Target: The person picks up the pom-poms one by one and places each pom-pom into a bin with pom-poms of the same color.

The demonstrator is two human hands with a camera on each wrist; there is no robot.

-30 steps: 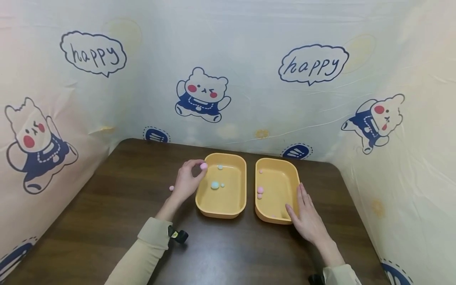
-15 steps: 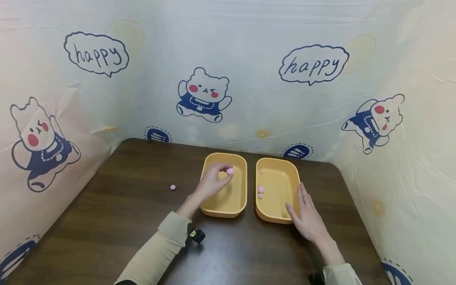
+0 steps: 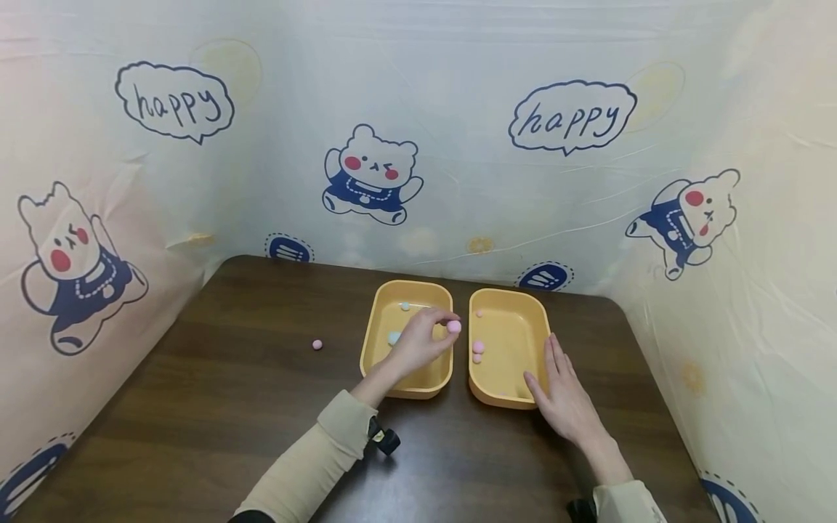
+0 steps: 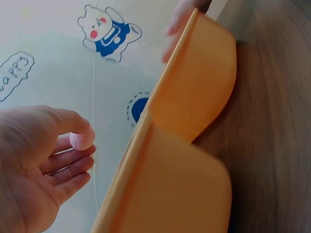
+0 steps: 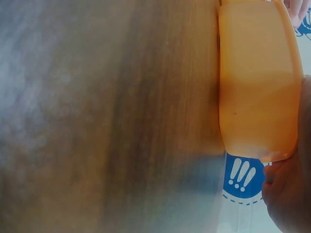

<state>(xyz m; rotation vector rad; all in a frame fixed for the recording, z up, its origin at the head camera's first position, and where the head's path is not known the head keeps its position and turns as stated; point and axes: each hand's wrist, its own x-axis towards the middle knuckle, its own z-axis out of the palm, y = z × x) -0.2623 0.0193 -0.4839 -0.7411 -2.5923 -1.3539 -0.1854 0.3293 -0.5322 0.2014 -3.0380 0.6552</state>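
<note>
Between thumb and forefinger, my left hand pinches a pink ball above the right rim of the left yellow tray. In the left wrist view the same ball sits at the fingertips, above the tray rims. Pale blue balls lie in that tray, partly hidden by the hand. Several pink balls lie along the left side of the right yellow tray. My right hand rests against that tray's right side with fingers extended. One more pink ball lies on the table left of the trays.
Both trays stand side by side with a narrow gap on a dark wooden table. A printed cloth hangs behind the table and along its sides. A small black camera is strapped to the left wrist.
My left hand has carried the pink ball rightward, from the left tray's left rim across to its right rim. My right hand has stayed in place.
</note>
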